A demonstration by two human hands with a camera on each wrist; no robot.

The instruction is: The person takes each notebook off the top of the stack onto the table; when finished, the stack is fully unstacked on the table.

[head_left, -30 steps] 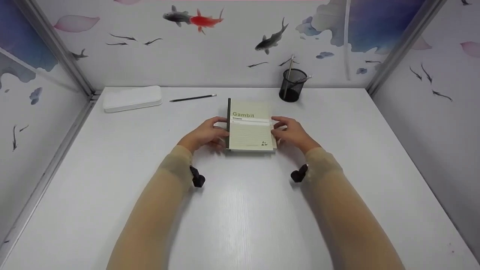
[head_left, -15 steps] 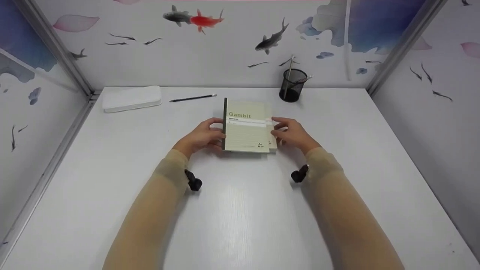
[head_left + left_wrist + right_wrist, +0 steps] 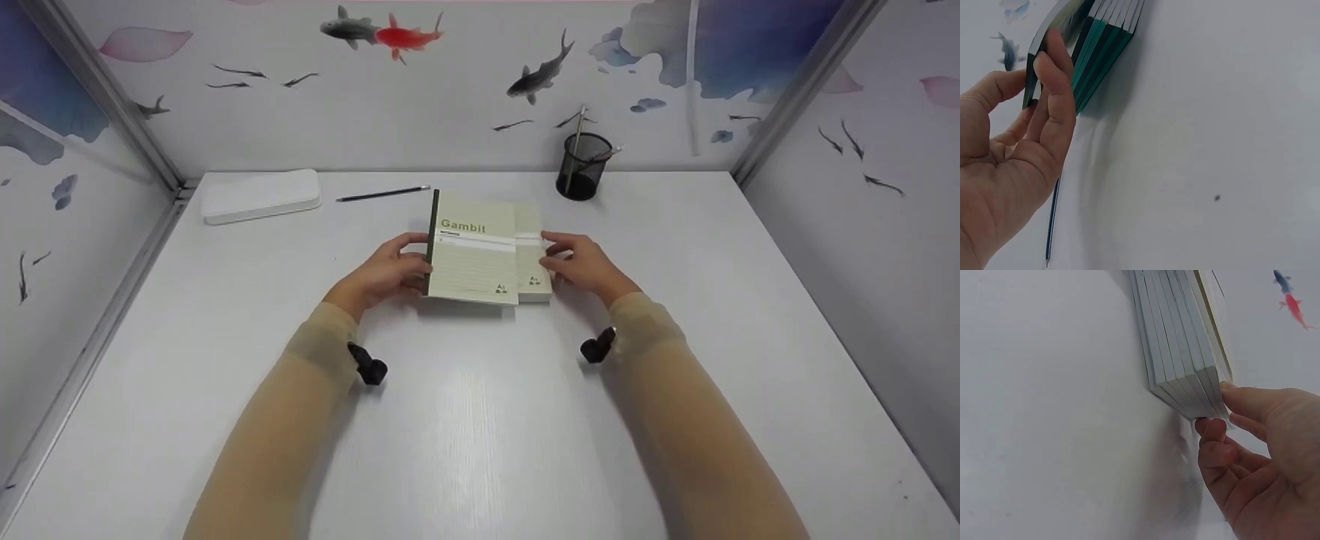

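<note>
Left hand [image 3: 380, 273] pinches one notebook [image 3: 472, 271]; right hand [image 3: 589, 264] (loosely spread) touches the stack [image 3: 531, 261].

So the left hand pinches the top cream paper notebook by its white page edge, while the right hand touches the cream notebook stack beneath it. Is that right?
Not quite: the left hand pinches the top cream paper notebook by its dark spine, as the head view shows. The right hand does touch the cream notebook stack.

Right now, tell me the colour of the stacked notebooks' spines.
The spines are green, in lighter and darker bands; best seen from the left wrist.
</note>
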